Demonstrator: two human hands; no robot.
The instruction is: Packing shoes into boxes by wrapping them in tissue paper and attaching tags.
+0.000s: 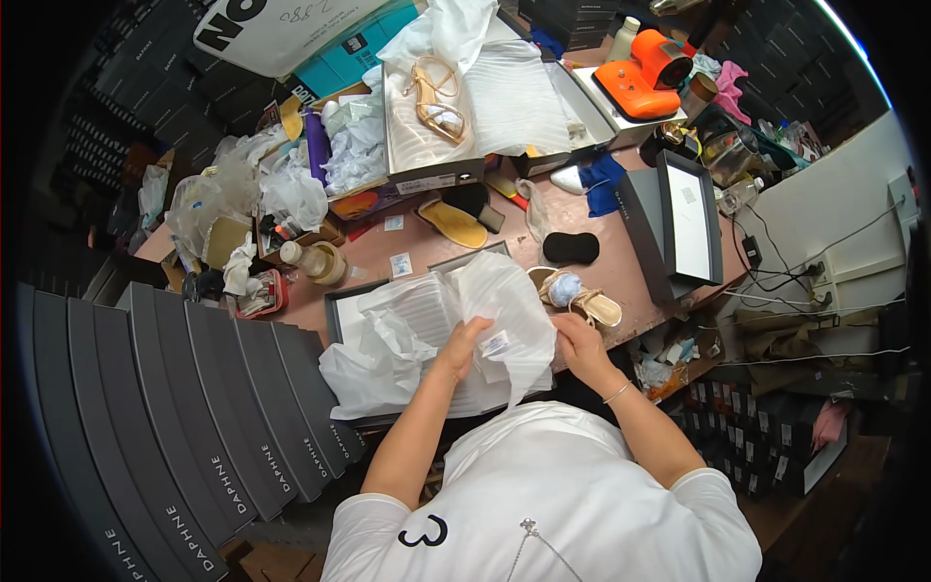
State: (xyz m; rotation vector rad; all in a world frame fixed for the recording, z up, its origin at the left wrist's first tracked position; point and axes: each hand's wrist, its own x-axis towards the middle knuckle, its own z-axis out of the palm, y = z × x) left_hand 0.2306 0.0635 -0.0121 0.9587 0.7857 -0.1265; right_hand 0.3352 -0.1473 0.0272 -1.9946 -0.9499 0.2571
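A thin white wrapping sheet (512, 303), with a small printed white packet lying against it, is stretched between my hands. My left hand (465, 347) grips its left side, thumb on top. On the opposite edge, my right hand (580, 345) pinches the sheet with closed fingers. Below the sheet lies a dark shoe box (333, 312), open and lined with crumpled white tissue paper (383, 354). Just beyond my right hand, a beige sandal (603, 310) stuffed with pale bluish paper rests on the pink tabletop (645, 262).
Another open box (432, 181) at the back holds a strappy sandal (436, 112). A black oval pad (570, 248) and a yellow insole (454, 223) lie mid-table. Dark shoe boxes (208, 388) are stacked at left; an open box lid (718, 218) and orange device (645, 82) are at right.
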